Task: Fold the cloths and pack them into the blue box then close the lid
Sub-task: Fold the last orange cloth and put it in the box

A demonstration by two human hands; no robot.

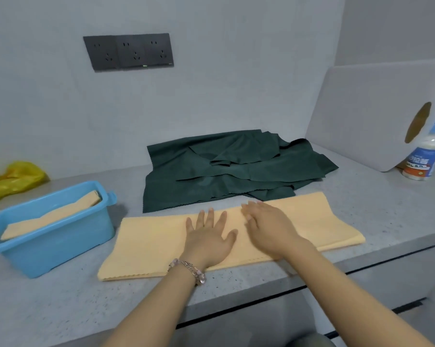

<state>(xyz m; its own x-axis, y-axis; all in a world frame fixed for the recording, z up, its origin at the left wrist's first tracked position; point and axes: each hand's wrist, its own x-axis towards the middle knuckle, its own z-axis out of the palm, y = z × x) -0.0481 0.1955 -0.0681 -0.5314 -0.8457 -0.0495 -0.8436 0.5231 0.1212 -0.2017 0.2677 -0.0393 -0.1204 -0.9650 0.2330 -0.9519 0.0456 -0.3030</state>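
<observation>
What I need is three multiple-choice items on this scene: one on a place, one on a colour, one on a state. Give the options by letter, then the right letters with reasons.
1. Where does the pile of dark green cloths lie?
A. inside the blue box
B. on the counter behind the orange cloth
C. on the paper roll

2. What colour is the folded cloth in the blue box?
A. green
B. white
C. orange

3. How are the hands?
A. both flat on the orange cloth
B. both gripping the box
C. one lifting a green cloth

Answers: 1 B, the pile sits past the orange cloth. 2 C, it matches the cloth on the counter. 3 A, left hand and right hand press it with straight fingers.
</observation>
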